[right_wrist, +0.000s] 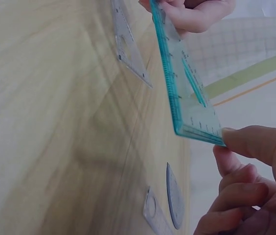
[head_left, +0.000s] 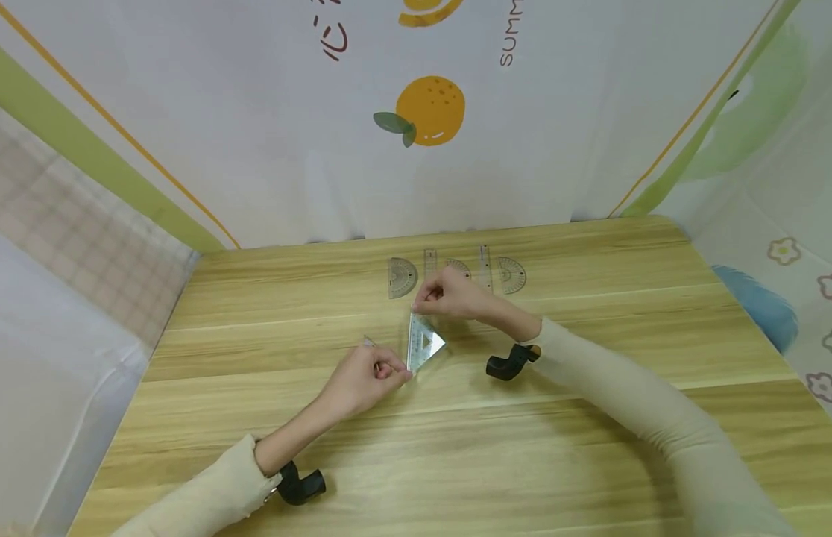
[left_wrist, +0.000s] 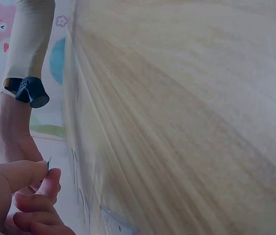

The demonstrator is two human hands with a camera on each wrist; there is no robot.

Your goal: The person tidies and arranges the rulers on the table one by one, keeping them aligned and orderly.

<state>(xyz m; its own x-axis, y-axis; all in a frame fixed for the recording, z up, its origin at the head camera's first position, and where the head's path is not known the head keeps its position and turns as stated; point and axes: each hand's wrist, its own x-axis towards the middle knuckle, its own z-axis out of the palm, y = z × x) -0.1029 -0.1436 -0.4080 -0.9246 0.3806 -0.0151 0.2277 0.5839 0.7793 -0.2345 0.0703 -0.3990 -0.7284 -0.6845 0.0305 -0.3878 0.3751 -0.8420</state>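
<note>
A clear set square (head_left: 419,347) with teal edges (right_wrist: 170,83) is held between both hands above the table, tilted in the right wrist view. My left hand (head_left: 362,380) pinches its near corner between thumb and forefinger. At the far corner, the thumb and forefinger of my right hand (head_left: 456,293) pinch it. A second clear set square (right_wrist: 128,49) lies on the table, mostly hidden behind my left hand in the head view. Beyond my right hand lie a protractor (head_left: 402,278), a short ruler (head_left: 430,261), a partly covered protractor (head_left: 459,266), another ruler (head_left: 484,267) and a third protractor (head_left: 512,275).
The wooden table (head_left: 456,462) ends at a white cloth (head_left: 288,164) printed with oranges. Black curved pieces (head_left: 302,486) are fixed at both wrists. Patterned fabric hangs at both sides.
</note>
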